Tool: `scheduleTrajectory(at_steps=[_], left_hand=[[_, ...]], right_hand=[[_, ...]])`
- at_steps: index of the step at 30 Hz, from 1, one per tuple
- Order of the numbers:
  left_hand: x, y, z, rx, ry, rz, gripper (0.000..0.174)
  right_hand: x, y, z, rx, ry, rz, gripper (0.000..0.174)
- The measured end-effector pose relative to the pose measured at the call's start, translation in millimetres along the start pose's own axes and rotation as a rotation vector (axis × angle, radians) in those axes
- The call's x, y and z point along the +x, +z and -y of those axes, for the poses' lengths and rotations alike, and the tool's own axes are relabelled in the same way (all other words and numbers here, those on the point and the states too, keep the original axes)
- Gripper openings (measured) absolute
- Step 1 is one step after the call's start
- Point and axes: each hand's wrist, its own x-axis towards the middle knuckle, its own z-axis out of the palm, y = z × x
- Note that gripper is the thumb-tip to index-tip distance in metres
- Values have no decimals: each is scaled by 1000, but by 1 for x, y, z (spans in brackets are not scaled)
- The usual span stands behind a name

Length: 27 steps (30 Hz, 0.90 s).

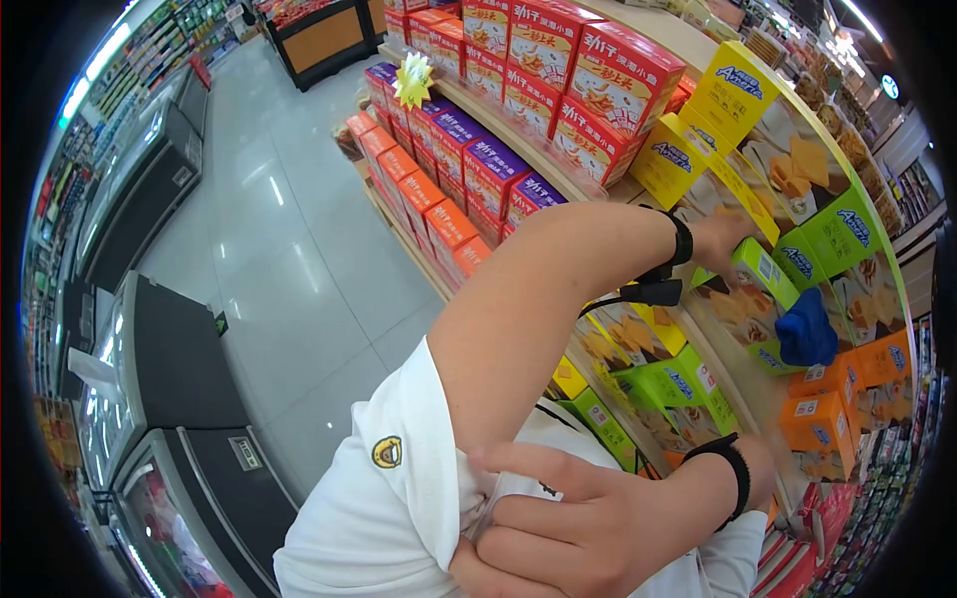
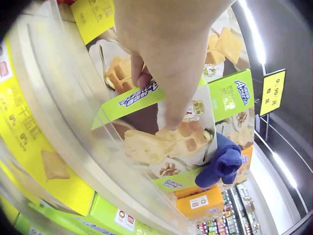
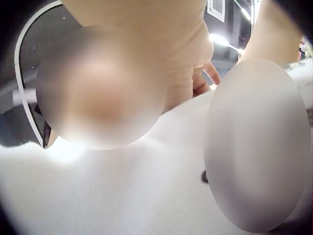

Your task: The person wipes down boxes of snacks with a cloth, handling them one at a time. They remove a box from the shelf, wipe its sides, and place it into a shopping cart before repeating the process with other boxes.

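At the shelf, my left hand [image 1: 720, 244] holds a green-edged biscuit box [image 1: 766, 274] with waffle-like pieces pictured on its face. In the left wrist view, one finger lies over the front of this box [image 2: 146, 142] and another digit bends at its green upper edge. A dark blue cloth bundle [image 2: 222, 161] sits against the box. My right hand [image 1: 588, 523] is at the white left sleeve [image 1: 399, 483], its fingers curled on the cloth near the hem. White cloth and blurred patches fill most of the right wrist view.
Yellow boxes [image 1: 743, 90] and orange boxes [image 1: 822, 419] stand beside the green ones. Red snack boxes [image 1: 608, 90] are stacked along the display, with purple ones [image 1: 459, 125] and orange-topped ones [image 1: 399, 164] on lower shelves. Dark freezer cabinets [image 1: 179, 339] line the aisle floor [image 1: 259, 199].
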Motion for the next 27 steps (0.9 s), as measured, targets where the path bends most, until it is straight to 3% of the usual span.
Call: scheduleTrajectory(at_steps=[3, 9, 13, 16, 19, 22, 24, 25, 27], left_hand=[[-2, -2, -3, -22, -9, 2, 90], [-1, -1, 0, -35, -13, 16, 90], [-2, -2, -2, -55, 3, 9, 89], [-6, -5, -6, -57, 11, 6, 89], [-5, -5, -6, -68, 71, -17, 88], [-4, -1, -3, -76, 101, -32, 88], [-4, -3, -3, -72, 148, -36, 88], [3, -2, -4, -325, 70, 14, 87], [14, 14, 17, -302, 175, -17, 86]], right_hand=[[2, -13, -4, 74, 26, 126, 12], [-5, -16, -21, 160, 40, 179, 12], [-11, -25, -30, 112, 123, 230, 27], [-17, -31, -40, -51, 334, 208, 20], [-24, -40, -61, -157, 836, 310, 15], [-52, -60, -79, -390, 660, 496, 16], [-65, -83, -83, -652, 592, 331, 18], [-75, -98, -84, -794, 560, 253, 19], [-104, -139, -92, -1078, 704, 138, 29]])
